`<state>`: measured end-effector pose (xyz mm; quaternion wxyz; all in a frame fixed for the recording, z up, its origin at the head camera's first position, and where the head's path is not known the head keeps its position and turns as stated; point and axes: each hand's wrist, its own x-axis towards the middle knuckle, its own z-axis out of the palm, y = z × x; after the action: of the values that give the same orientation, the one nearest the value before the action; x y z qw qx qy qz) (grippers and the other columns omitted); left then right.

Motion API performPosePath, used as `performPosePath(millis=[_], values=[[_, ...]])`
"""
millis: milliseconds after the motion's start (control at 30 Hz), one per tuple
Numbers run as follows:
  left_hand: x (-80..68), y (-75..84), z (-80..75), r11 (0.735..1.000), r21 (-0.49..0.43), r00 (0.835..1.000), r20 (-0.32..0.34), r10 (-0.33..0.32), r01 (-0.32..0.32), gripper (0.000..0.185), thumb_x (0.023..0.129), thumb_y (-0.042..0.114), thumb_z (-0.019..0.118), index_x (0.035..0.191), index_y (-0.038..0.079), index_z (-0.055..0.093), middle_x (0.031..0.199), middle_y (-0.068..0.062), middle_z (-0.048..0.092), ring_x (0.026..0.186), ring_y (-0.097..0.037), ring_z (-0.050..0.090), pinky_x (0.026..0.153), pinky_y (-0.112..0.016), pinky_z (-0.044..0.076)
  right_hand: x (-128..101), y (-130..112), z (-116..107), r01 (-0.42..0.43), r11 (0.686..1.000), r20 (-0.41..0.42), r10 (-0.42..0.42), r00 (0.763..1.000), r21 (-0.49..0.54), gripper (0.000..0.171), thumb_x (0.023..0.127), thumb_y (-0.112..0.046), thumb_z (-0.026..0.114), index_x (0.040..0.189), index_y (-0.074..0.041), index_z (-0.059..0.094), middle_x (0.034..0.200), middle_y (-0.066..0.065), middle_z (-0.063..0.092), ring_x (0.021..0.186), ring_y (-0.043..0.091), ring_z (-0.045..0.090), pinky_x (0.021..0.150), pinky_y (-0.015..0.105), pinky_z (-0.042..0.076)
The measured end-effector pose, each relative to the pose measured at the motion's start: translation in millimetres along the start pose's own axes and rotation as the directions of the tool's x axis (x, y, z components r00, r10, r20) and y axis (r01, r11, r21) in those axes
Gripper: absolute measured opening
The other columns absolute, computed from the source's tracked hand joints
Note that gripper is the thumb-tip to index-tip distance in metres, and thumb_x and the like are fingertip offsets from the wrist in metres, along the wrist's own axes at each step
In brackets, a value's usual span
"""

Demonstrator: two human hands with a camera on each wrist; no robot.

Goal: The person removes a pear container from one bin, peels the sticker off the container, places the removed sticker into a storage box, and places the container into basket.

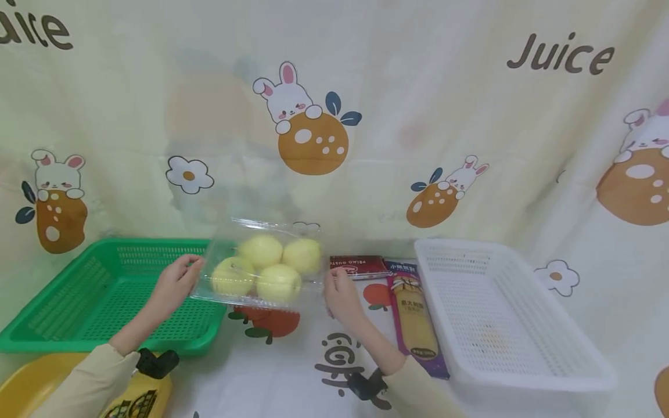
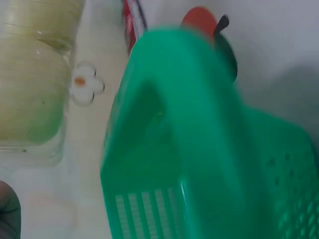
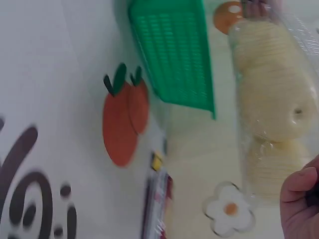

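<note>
A clear plastic clamshell box (image 1: 272, 305) of several round yellow-green fruits (image 1: 279, 283), apples or pears, hangs tilted in the air between both hands. At its left side my left hand (image 1: 180, 281) grips the edge, above the green basket's right part. My right hand (image 1: 343, 296) pinches the right edge. In the right wrist view, the thumb of the right hand (image 3: 300, 199) lies at the end of the box (image 3: 271, 99). Only a bit of the left hand (image 2: 7, 211) shows in the left wrist view, below the box (image 2: 35, 89).
To the left stands a green perforated basket (image 1: 209, 342), with a yellow container (image 1: 47, 368) in front. A white basket (image 1: 533, 374) stands on the right. Between them lie a dark red packet (image 1: 366, 266) and a purple pasta packet (image 1: 415, 319). A patterned cloth (image 1: 366, 145) hangs behind.
</note>
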<state>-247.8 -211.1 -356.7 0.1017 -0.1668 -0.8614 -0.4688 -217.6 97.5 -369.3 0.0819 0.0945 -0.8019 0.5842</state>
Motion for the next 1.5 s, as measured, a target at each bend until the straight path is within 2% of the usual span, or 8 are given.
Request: performPosePath(millis=[333,567,867,1000,1133,1267,1367,1500], values=[[-2.5,-38.0,-46.0,0.999,-0.004,0.999,-0.011,-0.039,0.039,0.046,0.098,0.031,0.033,0.119,-0.008,0.042,0.050,-0.004,0.037,0.039,-0.018,0.032,0.041,-0.034,0.032,39.8,13.3,67.4,0.088,0.995,-0.076,-0.091,0.993,-0.045,0.019,0.095,-0.006,0.036,0.089,0.006,0.049,0.060,0.003,0.043,0.045,0.009,0.040,0.042,0.023,0.037],[-19.7,-73.1,-78.8,0.991,-0.081,0.990,-0.084,-0.116,0.109,0.035,0.096,0.030,0.039,0.113,0.002,0.050,0.052,-0.001,0.035,0.043,-0.023,0.033,0.044,-0.040,0.029,50.8,1.7,111.7,0.116,0.993,-0.039,-0.117,0.992,-0.029,0.017,0.094,-0.005,0.036,0.088,0.005,0.049,0.067,0.003,0.047,0.057,0.011,0.045,0.052,0.024,0.041],[-50.2,-99.9,-128.4,0.988,-0.065,0.986,-0.083,-0.143,0.138,0.021,0.096,0.028,0.040,0.109,0.018,0.053,0.057,-0.004,0.033,0.048,-0.022,0.033,0.046,-0.032,0.029,50.3,-17.6,167.6,0.062,0.987,0.092,-0.076,0.993,0.146,0.017,0.096,-0.007,0.035,0.083,-0.001,0.045,0.055,-0.001,0.044,0.044,0.007,0.042,0.042,0.019,0.036],[-54.4,-111.8,-135.7,0.986,-0.011,0.980,-0.115,-0.164,0.164,0.020,0.096,0.031,0.038,0.109,0.023,0.051,0.054,-0.003,0.030,0.045,-0.023,0.030,0.045,-0.036,0.027,48.0,-19.8,176.3,0.036,0.986,0.179,-0.065,0.982,0.162,0.020,0.097,-0.006,0.034,0.080,-0.003,0.043,0.050,0.001,0.046,0.039,0.009,0.043,0.038,0.019,0.038],[-53.2,-118.1,-137.9,0.986,-0.038,0.986,-0.035,-0.165,0.164,0.019,0.097,0.030,0.037,0.108,0.023,0.051,0.055,-0.003,0.031,0.045,-0.024,0.030,0.046,-0.036,0.028,49.2,-13.1,175.5,-0.002,0.993,0.261,-0.029,0.965,0.116,0.030,0.096,-0.003,0.034,0.068,-0.001,0.046,0.050,0.002,0.048,0.040,0.009,0.045,0.038,0.019,0.039],[-52.5,-123.3,-137.1,0.983,-0.076,0.985,0.055,-0.162,0.166,0.018,0.097,0.025,0.036,0.105,0.028,0.053,0.056,-0.004,0.032,0.047,-0.025,0.032,0.047,-0.034,0.029,54.8,-5.0,171.3,-0.016,0.998,0.385,-0.008,0.923,0.057,0.038,0.093,0.002,0.035,0.060,0.005,0.052,0.049,0.001,0.049,0.040,0.007,0.041,0.038,0.018,0.033],[-52.5,-130.6,-133.7,0.976,-0.063,0.977,0.058,-0.206,0.209,0.018,0.097,0.027,0.036,0.100,0.035,0.052,0.057,-0.002,0.034,0.049,-0.024,0.034,0.048,-0.034,0.031,60.0,-3.4,167.3,-0.008,1.000,0.467,0.006,0.884,0.001,0.033,0.089,0.004,0.042,0.060,0.009,0.056,0.046,0.000,0.045,0.039,0.007,0.035,0.038,0.018,0.026],[-53.7,-138.1,-126.1,0.965,0.015,0.963,0.058,-0.264,0.263,0.029,0.098,0.030,0.033,0.113,0.014,0.052,0.058,-0.001,0.036,0.050,-0.024,0.036,0.050,-0.033,0.034,60.8,-7.0,164.1,-0.049,0.993,0.517,0.096,0.851,-0.103,0.026,0.083,0.002,0.056,0.057,0.003,0.053,0.046,-0.001,0.041,0.041,0.007,0.030,0.042,0.019,0.025]])
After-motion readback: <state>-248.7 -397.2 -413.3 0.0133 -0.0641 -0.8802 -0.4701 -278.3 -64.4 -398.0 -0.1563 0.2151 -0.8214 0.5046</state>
